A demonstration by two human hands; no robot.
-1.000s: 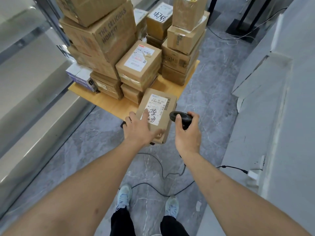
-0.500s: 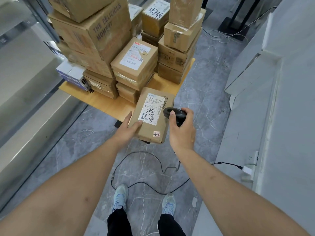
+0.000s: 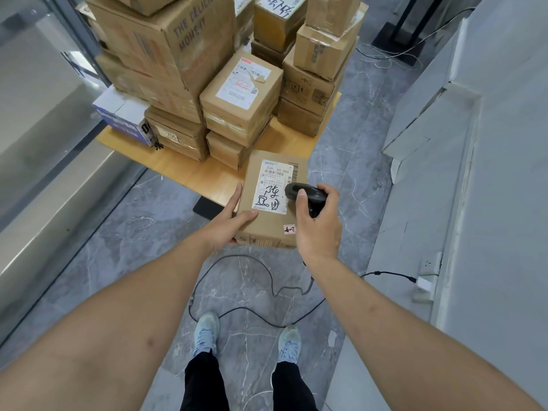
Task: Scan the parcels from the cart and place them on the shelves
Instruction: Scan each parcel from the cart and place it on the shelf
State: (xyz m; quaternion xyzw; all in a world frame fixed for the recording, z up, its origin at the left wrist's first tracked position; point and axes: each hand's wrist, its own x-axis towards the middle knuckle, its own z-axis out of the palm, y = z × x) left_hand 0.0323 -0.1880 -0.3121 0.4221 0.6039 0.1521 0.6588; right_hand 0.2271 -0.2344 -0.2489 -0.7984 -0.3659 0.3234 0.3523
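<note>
- Left hand (image 3: pixel 229 225) grasping the parcel (image 3: pixel 271 203) at its near-left corner: thumb on the top face, fingers along the left side and underneath.
- Right hand (image 3: pixel 318 223) clenched round the black scanner (image 3: pixel 305 194), thumb on top, scanner head now over the right edge of the white shipping label (image 3: pixel 274 186), just below the barcode.
- Compared with a second ago: parcel raised clear of the cart deck (image 3: pixel 189 170) and drawn nearer the body, label turned face-up; left hand shifted from lying on top of the label to gripping at the corner, leaving the label fully exposed.
- Scanner moved in from beside the parcel to just over the label's right side.
- Judged meaning: parcel picked, scan in hand or about to fire; barcode strip at the far end of the label unobstructed, so a read looks feasible.
- Parcel held in the air at the near-right corner of the cart, above the grey floor.
- Stacked boxes (image 3: pixel 241 99) left on the cart, far and left: plenty of the task remaining.
- Scanner cable (image 3: pixel 237 307) looping on the floor near the feet: a possible snag when turning toward the shelves.
- Shelving step not yet begun for this parcel.
</note>
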